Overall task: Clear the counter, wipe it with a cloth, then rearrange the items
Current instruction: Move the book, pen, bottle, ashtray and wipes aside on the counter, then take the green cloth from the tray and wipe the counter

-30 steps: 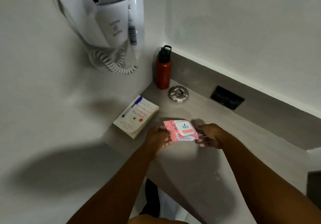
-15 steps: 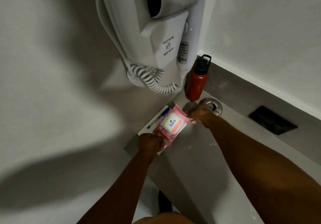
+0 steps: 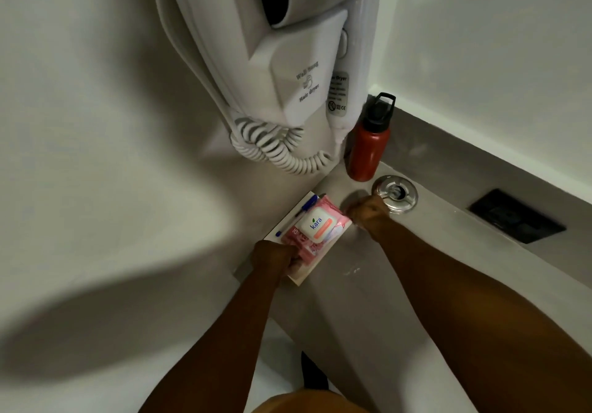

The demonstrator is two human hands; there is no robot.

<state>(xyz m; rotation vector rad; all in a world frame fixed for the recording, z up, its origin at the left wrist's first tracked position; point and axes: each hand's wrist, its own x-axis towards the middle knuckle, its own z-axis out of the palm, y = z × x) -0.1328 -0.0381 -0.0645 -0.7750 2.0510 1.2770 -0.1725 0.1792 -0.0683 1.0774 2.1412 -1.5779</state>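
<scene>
Pink wipes pack [image 3: 315,227] (seemingly flat), lengthwise toward bottle [image 3: 368,146]

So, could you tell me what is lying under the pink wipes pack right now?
The wipes pack lies on a book, beside a blue pen. The pack and the left hand cover most of the book's cover.

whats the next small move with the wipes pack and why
Probably let go and draw both hands back. The pink wipes pack already lies on the book beside the blue pen, with the left hand on its near end and the right hand at its far edge.
</scene>
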